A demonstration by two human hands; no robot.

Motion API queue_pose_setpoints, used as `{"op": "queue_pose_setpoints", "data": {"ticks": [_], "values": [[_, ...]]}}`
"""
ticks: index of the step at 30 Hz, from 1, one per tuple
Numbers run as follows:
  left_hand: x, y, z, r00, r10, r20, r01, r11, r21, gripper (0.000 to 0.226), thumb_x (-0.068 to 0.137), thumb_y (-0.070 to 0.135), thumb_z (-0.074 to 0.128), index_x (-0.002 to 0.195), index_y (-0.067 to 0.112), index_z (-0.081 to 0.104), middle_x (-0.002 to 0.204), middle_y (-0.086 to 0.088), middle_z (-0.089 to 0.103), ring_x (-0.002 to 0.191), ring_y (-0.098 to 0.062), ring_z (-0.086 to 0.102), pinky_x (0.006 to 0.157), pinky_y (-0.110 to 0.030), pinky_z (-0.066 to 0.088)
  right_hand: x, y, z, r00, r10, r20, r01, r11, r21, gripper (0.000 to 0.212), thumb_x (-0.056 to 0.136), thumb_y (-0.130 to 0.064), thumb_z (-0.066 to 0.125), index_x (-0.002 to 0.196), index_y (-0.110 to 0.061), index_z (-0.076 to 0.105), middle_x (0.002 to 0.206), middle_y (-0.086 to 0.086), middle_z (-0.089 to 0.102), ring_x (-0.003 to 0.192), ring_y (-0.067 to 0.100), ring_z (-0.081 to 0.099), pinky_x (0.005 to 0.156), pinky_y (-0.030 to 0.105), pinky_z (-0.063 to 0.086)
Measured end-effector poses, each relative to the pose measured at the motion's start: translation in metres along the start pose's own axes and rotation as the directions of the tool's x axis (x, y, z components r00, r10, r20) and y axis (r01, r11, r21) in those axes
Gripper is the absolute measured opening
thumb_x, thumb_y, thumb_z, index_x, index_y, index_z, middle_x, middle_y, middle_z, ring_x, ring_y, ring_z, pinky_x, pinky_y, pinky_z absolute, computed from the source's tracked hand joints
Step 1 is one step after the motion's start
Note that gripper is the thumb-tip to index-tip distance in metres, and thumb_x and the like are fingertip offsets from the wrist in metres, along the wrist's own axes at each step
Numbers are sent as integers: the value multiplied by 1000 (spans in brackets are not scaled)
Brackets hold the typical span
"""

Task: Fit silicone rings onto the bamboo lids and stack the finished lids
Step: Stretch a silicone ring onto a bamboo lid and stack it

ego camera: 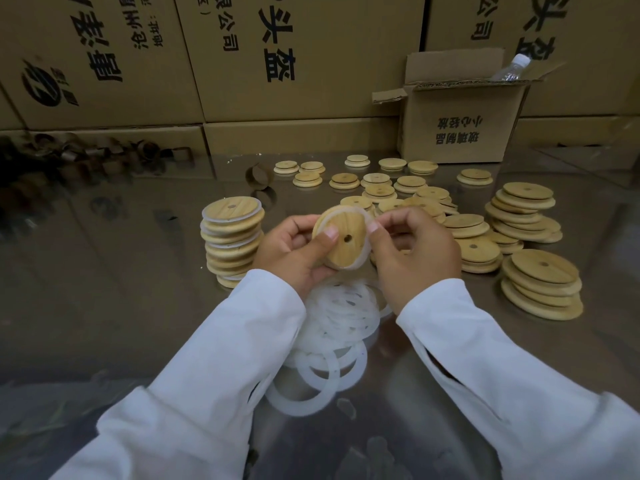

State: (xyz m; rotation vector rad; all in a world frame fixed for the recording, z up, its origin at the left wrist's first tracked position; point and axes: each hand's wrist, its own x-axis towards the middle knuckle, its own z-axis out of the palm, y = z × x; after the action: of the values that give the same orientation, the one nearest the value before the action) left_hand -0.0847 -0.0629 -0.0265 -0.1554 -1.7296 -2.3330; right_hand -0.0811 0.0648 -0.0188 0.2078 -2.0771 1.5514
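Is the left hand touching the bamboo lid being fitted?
Touching. The head view shows the left hand gripping the bamboo lid, thumb pressed flat on its face beside the centre hole.

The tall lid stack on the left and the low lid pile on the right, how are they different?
The tall stack has white rings showing between its lids; the low pile shows bare bamboo, no rings. The tall stack stands as a high column; the low pile is short and slumped sideways. Both are round bamboo lids with a small hole in the middle.
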Motion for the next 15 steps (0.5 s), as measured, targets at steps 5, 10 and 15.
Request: {"op": "queue_pose_setpoints", "data": {"ticks": [5,10,15], "values": [[-1,-2,2,999,-36,36,34,998,53,17,83,-5,56,93,8,60,81,-7,69,70,-16,68,71,-32,57,3,5,-3,999,48,7,-48,997,-63,21,85,-22,61,68,-30,53,72,-20,55,70,-6,51,58,3,35],[0,-2,2,999,-30,11,28,985,169,18,84,1,60,95,16,60,88,-6,69,83,-24,66,81,-42,53,7,11,-4,993,92,73,-82,988,-129,14,89,-20,56,76,-24,55,68,-20,50,63,-4,47,53,4,30],[-1,-1,1,1000,-7,16,3,971,237,12,87,10,58,88,18,66,83,-6,70,81,-23,66,79,-40,55,8,9,-3,989,101,110,-86,988,-130,18,90,-19,55,73,-25,53,69,-17,51,64,-1,48,53,3,32]]}}
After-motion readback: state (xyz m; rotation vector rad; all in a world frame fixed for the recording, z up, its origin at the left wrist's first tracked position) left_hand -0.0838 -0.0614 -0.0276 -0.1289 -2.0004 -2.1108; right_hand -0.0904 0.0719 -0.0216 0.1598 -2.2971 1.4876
